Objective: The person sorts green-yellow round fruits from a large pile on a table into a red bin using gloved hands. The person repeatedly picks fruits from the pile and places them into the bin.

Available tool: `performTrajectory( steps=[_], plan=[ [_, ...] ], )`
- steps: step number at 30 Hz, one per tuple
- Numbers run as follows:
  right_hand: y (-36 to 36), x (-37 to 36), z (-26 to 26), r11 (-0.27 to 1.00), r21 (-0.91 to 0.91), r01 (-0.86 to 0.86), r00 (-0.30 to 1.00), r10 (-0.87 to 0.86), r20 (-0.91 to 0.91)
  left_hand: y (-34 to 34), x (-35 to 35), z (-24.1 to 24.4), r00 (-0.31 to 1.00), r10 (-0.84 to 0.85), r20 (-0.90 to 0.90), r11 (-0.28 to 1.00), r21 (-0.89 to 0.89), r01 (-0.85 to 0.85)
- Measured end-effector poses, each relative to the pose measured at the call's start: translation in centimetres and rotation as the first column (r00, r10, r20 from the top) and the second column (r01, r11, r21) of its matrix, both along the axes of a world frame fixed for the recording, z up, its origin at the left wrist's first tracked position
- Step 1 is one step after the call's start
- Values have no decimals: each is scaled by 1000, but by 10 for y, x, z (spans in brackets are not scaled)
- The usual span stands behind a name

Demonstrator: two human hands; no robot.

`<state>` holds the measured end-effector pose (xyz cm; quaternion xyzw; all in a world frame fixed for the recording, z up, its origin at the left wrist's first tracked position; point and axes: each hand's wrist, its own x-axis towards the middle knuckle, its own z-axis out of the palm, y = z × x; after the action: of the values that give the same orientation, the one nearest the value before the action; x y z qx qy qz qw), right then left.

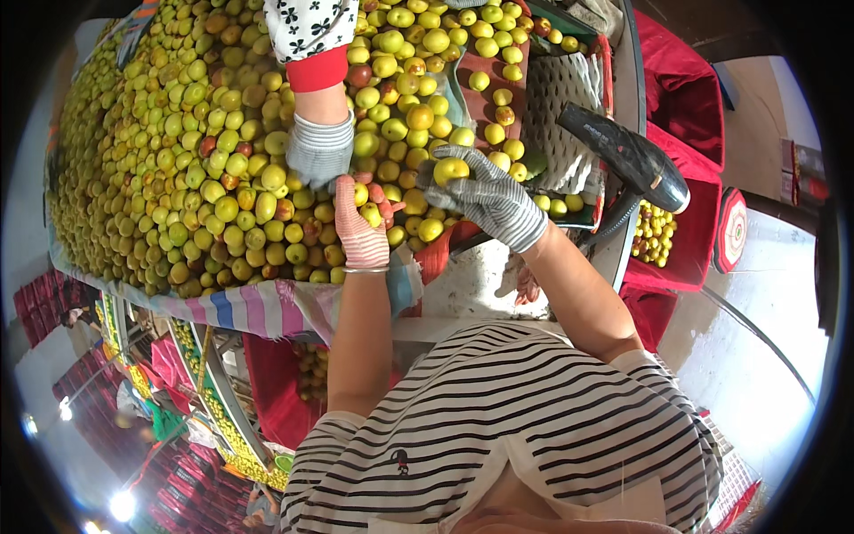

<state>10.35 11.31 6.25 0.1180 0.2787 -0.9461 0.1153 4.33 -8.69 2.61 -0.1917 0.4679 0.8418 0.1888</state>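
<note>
My left hand [362,235], in a pink-and-white striped glove, is cupped palm up around two small yellow-green jujubes [371,215]. A grey striped glove covers my right hand [497,197], which grips one larger yellow jujube [451,171] between thumb and fingers. Both hands are just above the near edge of a large heap of green and yellow jujubes [227,207], a few of them with brown or red patches. Right beside my left fingertips, a co-worker's grey-gloved hand [320,150] reaches down into the heap; its fingertips are partly hidden.
A black hair dryer [627,157] rests at the right, near white foam netting [560,113]. Red cloth-lined bins [680,227] stand beyond, one holding fruit. Striped sheeting [267,307] edges the heap. Another gloved hand [137,30] shows at top left. Fruit-filled conveyor lanes [220,414] run lower left.
</note>
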Motion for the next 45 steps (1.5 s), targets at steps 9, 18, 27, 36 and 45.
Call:
performTrajectory(
  steps=[9,18,27,36,45],
  plan=[
    [-6,4,5,909,-408,-78,964,173,201,-1,-5,8,991,-34,130,999,19,32],
    [-11,7,-4,945,-322,-60,964,138,225,3,2,11,997,40,61,999,-29,-39],
    [-47,9,-13,994,-47,-95,965,104,239,34,26,25,495,-440,-749,740,-615,-273],
    [23,40,-11,983,22,-184,975,180,133,21,-10,30,360,-683,-635,520,-770,-370],
    [196,248,-1,745,170,645,661,-655,365,-9,-66,-24,482,-871,-91,-231,-791,-566]
  ],
)
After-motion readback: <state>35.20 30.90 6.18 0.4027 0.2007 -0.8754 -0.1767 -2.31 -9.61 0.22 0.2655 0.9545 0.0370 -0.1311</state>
